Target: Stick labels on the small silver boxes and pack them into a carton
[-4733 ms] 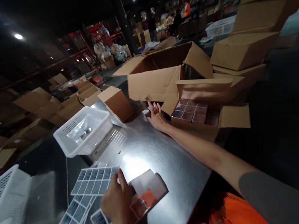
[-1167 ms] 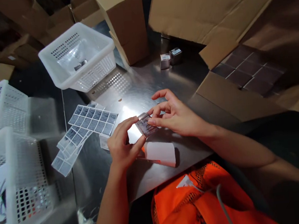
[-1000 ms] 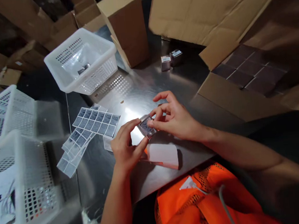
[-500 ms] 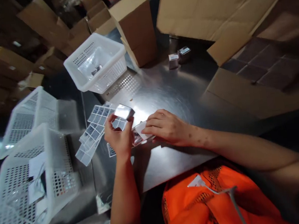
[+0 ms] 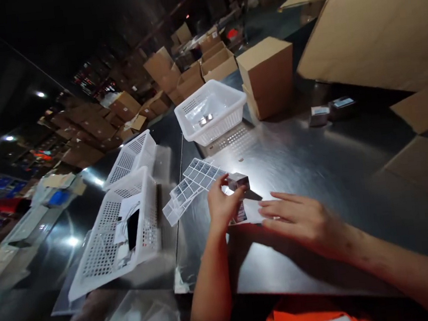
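**Shifted left, box still pinched**

Swings the view left compared with half a second back and brings more baskets into sight. Keeps the box (image 5: 239, 182) in the left hand (image 5: 221, 206), now lower and closer to the table (image 5: 312, 161). Pinches it between thumb and fingertips, shiny face up, just beside the near edge of the sheets (image 5: 196, 178) of printed labels. Lays the right hand (image 5: 303, 220) flat with fingers spread, gripping nothing, fingertips resting on the white slip (image 5: 252, 211) on the steel right under the box.

Leaves the spares (image 5: 319, 115), two more small boxes, well apart at the far side, near the carton (image 5: 266, 74). Shows one basket (image 5: 209, 110) beyond the sheets and another, the tray (image 5: 118, 230), to the left at the table edge with papers inside.

Reads as the labelling step, judged from box, slip and sheets so close together. Cannot tell whether a label already sits on the box, since the faces toward the palm stay hidden.

Calls next, probably, for a fingertip peel from the slip or a sheet, with the box held steady and a bare face turned up, then a square, crease-free press.
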`<control>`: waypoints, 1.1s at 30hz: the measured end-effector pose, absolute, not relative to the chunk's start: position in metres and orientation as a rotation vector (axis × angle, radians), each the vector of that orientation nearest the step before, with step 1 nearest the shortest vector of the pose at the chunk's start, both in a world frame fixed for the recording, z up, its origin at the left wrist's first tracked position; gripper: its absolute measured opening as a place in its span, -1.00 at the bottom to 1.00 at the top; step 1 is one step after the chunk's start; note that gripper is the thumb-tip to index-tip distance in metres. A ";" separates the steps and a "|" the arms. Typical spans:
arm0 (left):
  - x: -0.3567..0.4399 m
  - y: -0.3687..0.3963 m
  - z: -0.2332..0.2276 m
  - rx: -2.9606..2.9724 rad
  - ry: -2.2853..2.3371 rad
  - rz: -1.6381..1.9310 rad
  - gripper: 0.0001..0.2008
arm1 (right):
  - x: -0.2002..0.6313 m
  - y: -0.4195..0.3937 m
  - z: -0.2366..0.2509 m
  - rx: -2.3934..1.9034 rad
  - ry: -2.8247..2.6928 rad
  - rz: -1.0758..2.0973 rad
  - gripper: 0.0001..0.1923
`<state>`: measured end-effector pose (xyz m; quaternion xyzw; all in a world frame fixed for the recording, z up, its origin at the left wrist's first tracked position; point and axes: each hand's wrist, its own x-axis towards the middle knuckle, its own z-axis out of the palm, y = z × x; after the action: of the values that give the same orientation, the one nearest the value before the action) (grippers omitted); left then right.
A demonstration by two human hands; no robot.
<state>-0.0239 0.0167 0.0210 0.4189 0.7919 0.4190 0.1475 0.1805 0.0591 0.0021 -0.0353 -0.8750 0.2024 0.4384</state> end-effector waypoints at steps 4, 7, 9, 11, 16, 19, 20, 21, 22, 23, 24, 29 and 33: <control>-0.026 0.018 0.019 1.140 2.214 1.302 -0.49 | 0.185 0.062 0.010 0.113 -1.992 0.674 -0.83; -0.021 0.018 0.015 1.118 2.063 1.428 -0.49 | 0.191 0.071 0.021 -0.036 -1.717 1.106 -0.98; -0.015 0.014 0.012 1.094 1.881 1.466 -0.48 | 0.193 0.079 0.027 -0.210 -1.466 1.289 -0.94; -0.008 0.009 0.009 1.109 1.702 1.467 -0.47 | 0.193 0.086 0.030 -0.367 -1.279 1.420 -0.88; -0.002 -0.001 0.006 1.327 1.544 1.462 -0.38 | 0.191 0.090 0.033 -0.540 -1.247 1.742 -0.67; 0.003 -0.004 0.009 1.388 1.535 1.427 -0.46 | 0.194 0.084 0.036 -0.578 -1.273 1.898 -0.46; 0.006 -0.004 0.010 1.401 1.535 1.412 -0.47 | 0.195 0.082 0.037 -0.599 -1.276 1.918 -0.41; 0.008 -0.004 0.010 1.419 1.549 1.401 -0.47 | 0.196 0.080 0.037 -0.623 -1.277 1.924 -0.38; 0.009 -0.003 0.010 1.455 1.580 1.398 -0.46 | 0.196 0.079 0.037 -0.650 -1.275 1.922 -0.36; 0.010 -0.001 0.010 1.511 1.628 1.404 -0.46 | 0.196 0.079 0.036 -0.679 -1.272 1.912 -0.34; 0.011 0.000 0.009 1.581 1.686 1.409 -0.46 | 0.195 0.079 0.036 -0.709 -1.271 1.893 -0.32; 0.004 0.006 -0.003 1.839 1.843 1.349 -0.36 | 0.189 0.076 0.036 -0.804 -1.277 1.773 -0.30; 0.003 0.007 -0.005 1.915 1.810 1.374 -0.35 | 0.186 0.072 0.038 -0.790 -1.262 1.771 -0.30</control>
<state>0.0029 0.0070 -0.0054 0.6421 0.6068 0.4607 0.0851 0.1859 0.0721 0.0381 -0.3126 -0.4993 0.7008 0.4025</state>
